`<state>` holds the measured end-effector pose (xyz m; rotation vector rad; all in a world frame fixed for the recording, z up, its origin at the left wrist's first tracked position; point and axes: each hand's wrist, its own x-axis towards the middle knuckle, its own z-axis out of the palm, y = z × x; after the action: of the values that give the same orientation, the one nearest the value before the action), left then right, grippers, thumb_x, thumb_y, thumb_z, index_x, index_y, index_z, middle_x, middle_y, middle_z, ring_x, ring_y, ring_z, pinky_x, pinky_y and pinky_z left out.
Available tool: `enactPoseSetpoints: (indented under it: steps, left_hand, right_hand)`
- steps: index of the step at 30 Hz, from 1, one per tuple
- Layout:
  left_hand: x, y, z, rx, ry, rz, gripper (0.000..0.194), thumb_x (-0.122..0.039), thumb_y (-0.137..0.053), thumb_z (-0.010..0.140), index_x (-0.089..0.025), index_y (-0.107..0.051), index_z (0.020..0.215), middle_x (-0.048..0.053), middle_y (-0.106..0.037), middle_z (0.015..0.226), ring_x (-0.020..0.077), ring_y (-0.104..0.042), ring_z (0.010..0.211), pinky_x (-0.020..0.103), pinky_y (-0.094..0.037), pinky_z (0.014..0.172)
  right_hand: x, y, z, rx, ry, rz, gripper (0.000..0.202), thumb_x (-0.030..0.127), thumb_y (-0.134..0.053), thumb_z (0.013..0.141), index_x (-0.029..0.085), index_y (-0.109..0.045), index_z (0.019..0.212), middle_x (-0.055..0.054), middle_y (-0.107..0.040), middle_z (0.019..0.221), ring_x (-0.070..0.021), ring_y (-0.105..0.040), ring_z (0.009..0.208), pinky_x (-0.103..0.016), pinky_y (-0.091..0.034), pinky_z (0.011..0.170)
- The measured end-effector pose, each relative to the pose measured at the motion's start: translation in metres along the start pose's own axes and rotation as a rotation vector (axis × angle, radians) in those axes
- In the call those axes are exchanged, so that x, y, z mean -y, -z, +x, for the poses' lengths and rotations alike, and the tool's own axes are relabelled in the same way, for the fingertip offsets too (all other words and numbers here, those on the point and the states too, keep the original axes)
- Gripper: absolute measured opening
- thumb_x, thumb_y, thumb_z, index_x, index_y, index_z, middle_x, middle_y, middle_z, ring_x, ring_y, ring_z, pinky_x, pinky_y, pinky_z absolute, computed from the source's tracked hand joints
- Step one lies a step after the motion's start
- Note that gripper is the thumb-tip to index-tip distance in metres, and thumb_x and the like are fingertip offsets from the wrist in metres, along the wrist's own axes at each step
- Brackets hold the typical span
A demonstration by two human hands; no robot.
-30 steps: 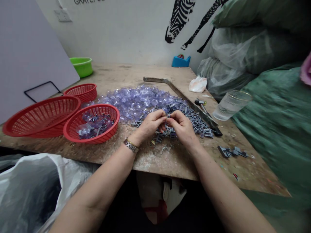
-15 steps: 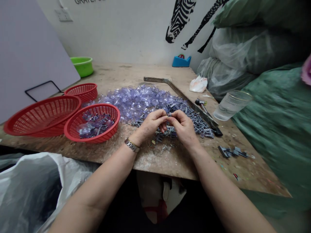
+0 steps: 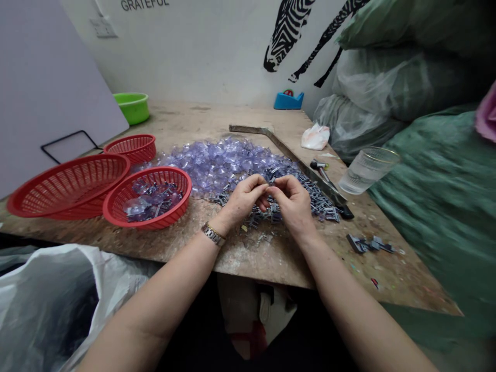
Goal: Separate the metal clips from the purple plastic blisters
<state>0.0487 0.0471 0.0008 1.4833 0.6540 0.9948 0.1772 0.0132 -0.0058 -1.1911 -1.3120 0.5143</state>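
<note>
My left hand [image 3: 247,196] and my right hand [image 3: 291,202] meet fingertip to fingertip over the near side of a heap. Both are closed in a pinch, and whatever sits between the fingertips is too small and covered to name. Beneath and to the right of them lie many small grey plastic parts [image 3: 320,204]. Behind them spreads a pile of clear, purplish plastic pieces [image 3: 217,160] that look like suction cups. Left of my hands, a red basket [image 3: 185,204] contains clear pieces mixed with grey parts.
Two more red baskets, one large [image 3: 34,199] and one small [image 3: 134,139], stand at left. A bent metal strip [image 3: 287,150] borders the heap. At right are a hammer-like tool [image 3: 325,175], a glass [image 3: 362,173], grey pieces [image 3: 370,244] and green sacks [image 3: 434,181]. A white bag [image 3: 116,274] hangs front left.
The view has shifted slightly. My hands stay pinched together in nearly the same place, with only small finger movement. The baskets and heap look unchanged.
</note>
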Motion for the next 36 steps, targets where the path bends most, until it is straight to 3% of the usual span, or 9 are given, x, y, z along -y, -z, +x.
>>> enactPoseSetpoints:
  steps: [5,16,26,36]
  left_hand:
    - [0.0018,-0.0013,0.0019,-0.027,0.036,-0.049,0.013,-0.019,-0.050,0.084,-0.017,-0.044,0.073,-0.007,-0.049,0.059,0.0063,-0.056,0.049,0.017,-0.048,0.048]
    - [0.0016,0.0003,0.0020,-0.013,0.035,-0.019,0.005,-0.014,-0.050,0.081,-0.017,-0.047,0.077,-0.006,-0.053,0.060,0.0074,-0.057,0.050,0.018,-0.049,0.050]
    - [0.0008,-0.0006,0.0004,-0.022,-0.022,0.060,0.010,-0.014,-0.050,0.082,-0.017,-0.049,0.072,-0.005,-0.054,0.054,0.0074,-0.055,0.048,0.017,-0.047,0.048]
    - [-0.0010,-0.0040,0.0000,-0.062,0.038,-0.041,0.008,-0.009,-0.048,0.080,-0.016,-0.049,0.080,-0.006,-0.054,0.060,0.0070,-0.057,0.049,0.018,-0.049,0.049]
  right_hand:
    - [0.0020,0.0018,-0.0008,-0.071,0.104,-0.213,0.024,0.035,-0.067,0.072,0.024,-0.050,0.084,0.002,-0.059,0.073,-0.0158,-0.055,0.065,-0.030,-0.045,0.066]
    - [0.0032,0.0054,-0.0024,-0.025,0.269,-0.382,0.010,0.029,-0.060,0.081,0.023,-0.052,0.080,0.001,-0.059,0.075,-0.0168,-0.055,0.069,-0.029,-0.043,0.070]
    - [0.0038,0.0057,-0.0030,-0.021,0.337,-0.404,0.009,0.024,-0.057,0.082,0.022,-0.050,0.077,0.001,-0.054,0.072,-0.0152,-0.050,0.067,-0.028,-0.038,0.066]
    - [-0.0041,0.0041,-0.0004,-0.088,0.339,-0.348,0.008,0.027,-0.059,0.081,0.023,-0.052,0.085,0.001,-0.059,0.076,-0.0162,-0.057,0.069,-0.030,-0.047,0.069]
